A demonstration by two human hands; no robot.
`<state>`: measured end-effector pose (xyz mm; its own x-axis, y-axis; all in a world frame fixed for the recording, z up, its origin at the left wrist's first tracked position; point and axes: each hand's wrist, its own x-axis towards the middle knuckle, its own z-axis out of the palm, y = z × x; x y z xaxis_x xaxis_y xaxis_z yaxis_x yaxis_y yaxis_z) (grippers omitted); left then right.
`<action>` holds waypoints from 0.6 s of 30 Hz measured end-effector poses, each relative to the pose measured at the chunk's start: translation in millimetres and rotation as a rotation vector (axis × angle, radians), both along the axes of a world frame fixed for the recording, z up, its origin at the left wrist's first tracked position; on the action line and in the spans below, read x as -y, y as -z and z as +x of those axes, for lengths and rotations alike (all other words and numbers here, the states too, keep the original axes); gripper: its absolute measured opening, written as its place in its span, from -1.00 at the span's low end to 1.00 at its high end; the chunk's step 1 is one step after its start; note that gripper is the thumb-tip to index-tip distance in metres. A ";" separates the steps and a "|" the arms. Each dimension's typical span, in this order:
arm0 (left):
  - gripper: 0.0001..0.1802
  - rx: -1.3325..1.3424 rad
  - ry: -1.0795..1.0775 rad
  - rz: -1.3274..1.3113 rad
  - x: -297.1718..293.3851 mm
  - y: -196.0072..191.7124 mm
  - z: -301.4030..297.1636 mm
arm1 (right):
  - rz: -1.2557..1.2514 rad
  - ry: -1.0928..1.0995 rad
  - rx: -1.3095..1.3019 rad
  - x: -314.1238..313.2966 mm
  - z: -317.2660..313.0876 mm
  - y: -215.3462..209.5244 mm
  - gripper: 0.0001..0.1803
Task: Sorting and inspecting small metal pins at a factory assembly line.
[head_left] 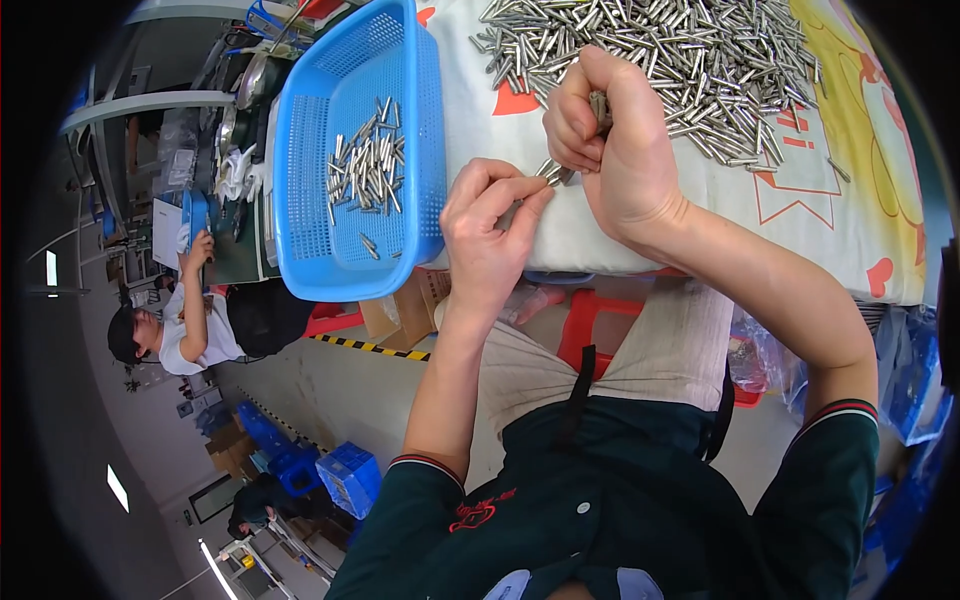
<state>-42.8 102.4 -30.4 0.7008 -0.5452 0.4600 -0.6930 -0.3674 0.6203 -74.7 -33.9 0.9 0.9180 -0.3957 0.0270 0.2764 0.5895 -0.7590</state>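
My left hand [490, 235] pinches a small silver metal pin [551, 172] between thumb and fingers at the table's near edge. My right hand [610, 135] is closed around a bunch of the same metal pins [599, 105], just right of and touching the left hand's fingertips. A large heap of loose silver pins [680, 55] lies on the white printed cloth [800, 200] beyond my right hand. To the left a blue plastic mesh basket [310, 240] holds several pins [365, 165].
A red plastic stool [590, 315] shows under the table by my knees. At the left another person in a white shirt [185, 330] works at a neighbouring bench. Blue crates [350, 478] and cardboard boxes [395, 315] stand on the floor.
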 end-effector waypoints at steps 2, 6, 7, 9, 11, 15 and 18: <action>-0.88 0.017 0.014 -0.031 0.8 0.6 0.6 | -0.039 0.016 0.021 -1.5 -0.5 0.7 -0.61; -0.88 -0.014 0.010 -0.035 1.0 1.6 0.7 | -0.105 0.024 0.036 -4.7 -1.9 2.4 -0.63; -0.88 -0.009 0.014 -0.036 1.1 1.4 0.9 | -0.134 0.027 0.044 -4.7 -1.8 3.4 -0.63; -0.88 -0.013 0.008 -0.025 0.8 -2.0 -0.1 | -0.164 0.030 0.051 -6.2 -1.6 4.1 -0.63; -0.88 -0.017 0.004 -0.015 0.5 -3.0 -0.2 | -0.184 0.032 0.055 -9.8 -2.5 3.6 -0.62; -0.88 -0.019 0.017 -0.021 1.0 -3.0 -0.1 | -0.270 0.042 0.072 -11.9 -4.8 4.0 -0.62; -0.88 -0.016 0.017 -0.010 0.4 -3.6 0.0 | -0.281 0.053 0.059 -13.9 -3.3 4.6 -0.62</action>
